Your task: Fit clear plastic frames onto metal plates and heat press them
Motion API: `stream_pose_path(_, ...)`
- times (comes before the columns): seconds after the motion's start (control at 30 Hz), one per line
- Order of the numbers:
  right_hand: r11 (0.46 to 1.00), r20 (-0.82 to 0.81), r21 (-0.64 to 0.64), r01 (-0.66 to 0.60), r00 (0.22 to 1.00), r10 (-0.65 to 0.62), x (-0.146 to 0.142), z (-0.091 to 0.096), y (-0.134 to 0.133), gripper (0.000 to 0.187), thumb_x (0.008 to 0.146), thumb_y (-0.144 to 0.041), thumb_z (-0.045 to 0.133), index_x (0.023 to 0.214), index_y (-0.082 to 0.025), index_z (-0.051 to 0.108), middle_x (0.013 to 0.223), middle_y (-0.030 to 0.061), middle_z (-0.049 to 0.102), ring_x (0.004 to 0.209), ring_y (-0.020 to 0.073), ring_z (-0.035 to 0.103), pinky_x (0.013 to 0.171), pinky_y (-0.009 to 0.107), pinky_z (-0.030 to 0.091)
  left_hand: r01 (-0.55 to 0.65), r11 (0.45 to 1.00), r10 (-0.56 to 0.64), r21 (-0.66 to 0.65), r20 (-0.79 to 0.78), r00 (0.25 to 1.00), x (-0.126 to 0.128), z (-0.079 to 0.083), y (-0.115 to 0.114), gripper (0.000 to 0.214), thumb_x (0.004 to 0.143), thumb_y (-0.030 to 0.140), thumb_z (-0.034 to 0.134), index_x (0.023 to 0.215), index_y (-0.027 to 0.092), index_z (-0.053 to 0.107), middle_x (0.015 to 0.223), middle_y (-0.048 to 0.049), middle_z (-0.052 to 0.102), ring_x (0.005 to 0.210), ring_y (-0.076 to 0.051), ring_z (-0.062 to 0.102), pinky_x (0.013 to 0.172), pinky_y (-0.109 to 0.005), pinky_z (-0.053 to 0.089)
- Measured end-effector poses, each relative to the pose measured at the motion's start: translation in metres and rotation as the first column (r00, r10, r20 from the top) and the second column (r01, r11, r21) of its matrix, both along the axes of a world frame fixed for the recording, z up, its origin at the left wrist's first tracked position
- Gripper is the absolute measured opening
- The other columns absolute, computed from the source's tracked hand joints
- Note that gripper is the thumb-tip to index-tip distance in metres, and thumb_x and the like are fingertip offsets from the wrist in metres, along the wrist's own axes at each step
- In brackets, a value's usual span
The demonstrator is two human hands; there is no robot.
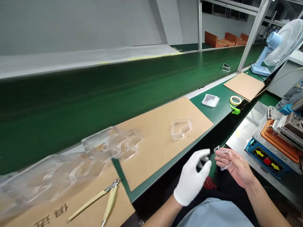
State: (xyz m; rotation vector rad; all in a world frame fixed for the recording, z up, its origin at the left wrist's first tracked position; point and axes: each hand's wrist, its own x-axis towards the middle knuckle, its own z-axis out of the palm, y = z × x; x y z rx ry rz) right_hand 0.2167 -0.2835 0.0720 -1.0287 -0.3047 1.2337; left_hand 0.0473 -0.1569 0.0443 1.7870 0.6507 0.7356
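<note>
My right hand (240, 168), bare, pinches a thin clear plastic piece (223, 152) with a curved edge, part of it hidden behind the fingers. Close by on its left, my left hand (194, 176) wears a white glove; thumb and fingers are apart with nothing between them. On the cardboard sheet (153, 151) beyond lies a single clear plastic part (176, 127) with a curved cutout. Several similar clear parts (111, 143) are grouped toward the left. Yellow-handled nippers (101, 197) rest on the cardboard at the lower left.
A green conveyor belt (132, 82) runs along the back, carrying a small clear part (226, 67). At right stand a machine with an arrow-marked panel (267, 159) and a blue fan (274, 41). Tape (235, 100), a green clip (234, 109) and a small bag (210, 100) lie on the bench.
</note>
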Motion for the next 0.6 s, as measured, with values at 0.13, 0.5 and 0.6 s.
stream_pose_path(0.13, 0.987, 0.025, 0.028, -0.161, 0.987, 0.160, 0.008, 0.016, -0.009, 0.037, 0.104, -0.048, 0.071, 0.129, -0.021, 0.079, 0.130, 0.0152, 0.080, 0.114, 0.0266, 0.080, 0.099, 0.041, 0.063, 0.339, 0.815, -0.271, -0.469, 0.208, 0.940, 0.022, -0.001, 0.023, 0.066, 0.094, 0.056, 0.073, 0.151, 0.025, 0.057, 0.152, -0.0156, 0.063, 0.131, -0.032, 0.066, 0.100, -0.043, 0.059)
stream_pose_path(0.5, 0.956, 0.461, -0.278, -0.095, 0.860, 0.220, 0.026, 0.006, 0.021, 0.049, 0.090, -0.064, 0.082, 0.106, -0.018, 0.079, 0.104, 0.0127, 0.084, 0.109, 0.0291, 0.079, 0.094, 0.043, 0.064, 0.007, 0.796, -0.049, -0.606, -0.053, 0.997, 0.010, 0.031, 0.031, 0.037, 0.091, 0.053, 0.073, 0.098, 0.017, 0.075, 0.078, -0.0050, 0.075, 0.062, -0.016, 0.066, 0.051, -0.024, 0.039)
stream_pose_path(0.6, 0.947, 0.490, -0.283, -0.155, 0.825, 0.281, 0.024, 0.002, 0.037, 0.047, 0.092, -0.065, 0.079, 0.102, -0.019, 0.078, 0.099, 0.0110, 0.083, 0.097, 0.0253, 0.078, 0.087, 0.039, 0.064, -0.076, 0.817, 0.023, -0.572, -0.100, 0.995, 0.000, 0.036, 0.037, 0.037, 0.091, 0.053, 0.071, 0.099, 0.017, 0.076, 0.078, -0.0058, 0.076, 0.061, -0.017, 0.067, 0.049, -0.024, 0.039)
